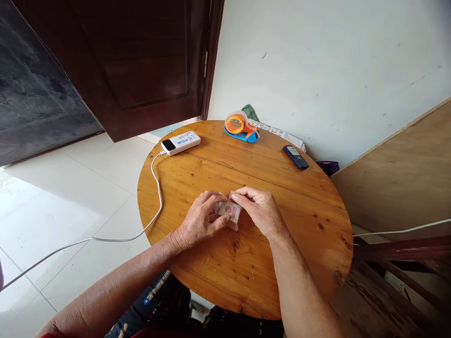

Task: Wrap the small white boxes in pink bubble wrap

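Observation:
A small, flat packet (pixel 230 211) with a clear, shiny surface and red print lies near the middle of the round wooden table (pixel 239 277). From its left, my left hand (pixel 204 216) grips it, fingers over the far side and thumb along the near side. My right hand (pixel 259 206) pinches the packet's far right corner between thumb and curled fingers. Both hands rest low at the tabletop, and my fingers cover part of the packet. Its exact kind cannot be made out.
Toward the back stand an orange and blue tape dispenser (pixel 241 127) and a white power bank (pixel 181 142) with a white cable (pixel 159 188) trailing off left. A dark blue handheld device (pixel 295 157) lies at the right. Behind are a wall (pixel 324 70) and a brown door (pixel 141 61).

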Demonstrator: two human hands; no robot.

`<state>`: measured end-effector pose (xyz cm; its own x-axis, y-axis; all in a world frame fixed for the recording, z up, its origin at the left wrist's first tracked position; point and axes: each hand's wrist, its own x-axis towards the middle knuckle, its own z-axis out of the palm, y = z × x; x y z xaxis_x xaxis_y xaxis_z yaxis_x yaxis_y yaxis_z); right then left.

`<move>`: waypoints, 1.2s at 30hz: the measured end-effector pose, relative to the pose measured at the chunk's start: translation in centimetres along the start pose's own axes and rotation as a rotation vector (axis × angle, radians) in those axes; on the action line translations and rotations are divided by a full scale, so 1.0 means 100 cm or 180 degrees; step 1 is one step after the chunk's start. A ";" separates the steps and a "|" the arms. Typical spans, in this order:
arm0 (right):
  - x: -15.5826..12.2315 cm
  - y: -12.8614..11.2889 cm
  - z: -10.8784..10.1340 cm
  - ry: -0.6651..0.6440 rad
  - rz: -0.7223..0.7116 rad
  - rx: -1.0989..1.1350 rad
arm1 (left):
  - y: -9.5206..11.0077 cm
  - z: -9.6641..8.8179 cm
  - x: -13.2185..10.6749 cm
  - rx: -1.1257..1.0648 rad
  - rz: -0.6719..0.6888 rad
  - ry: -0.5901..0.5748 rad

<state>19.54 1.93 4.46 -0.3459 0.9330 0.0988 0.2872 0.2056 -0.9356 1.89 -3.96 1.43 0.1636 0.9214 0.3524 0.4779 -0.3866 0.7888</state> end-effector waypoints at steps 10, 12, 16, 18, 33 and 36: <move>-0.007 -0.009 -0.006 -0.0273 -0.0656 -0.0694 | -0.004 0.001 0.001 -0.0034 -0.0024 -0.0018; -0.008 -0.011 -0.008 -0.0258 -0.0846 -0.0776 | -0.004 0.002 0.001 -0.0012 -0.0072 -0.0029; -0.008 -0.014 -0.009 -0.0238 -0.1219 -0.1117 | -0.003 0.003 0.001 0.0051 -0.0130 -0.0005; -0.008 -0.014 -0.010 -0.0205 -0.1363 -0.1443 | -0.003 0.004 0.001 0.0088 -0.0120 0.0009; -0.018 -0.021 -0.021 -0.0351 -0.1490 -0.1713 | -0.005 0.002 -0.001 0.0130 0.0212 -0.0041; -0.017 -0.020 -0.024 -0.0167 -0.1375 -0.1532 | -0.005 0.002 -0.001 0.0171 0.0178 -0.0007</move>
<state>21.75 0.64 6.95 -0.5595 0.7236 0.4042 0.4764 0.6798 -0.5576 1.80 -3.79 0.88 0.1932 0.8986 0.3940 0.5136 -0.4347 0.7398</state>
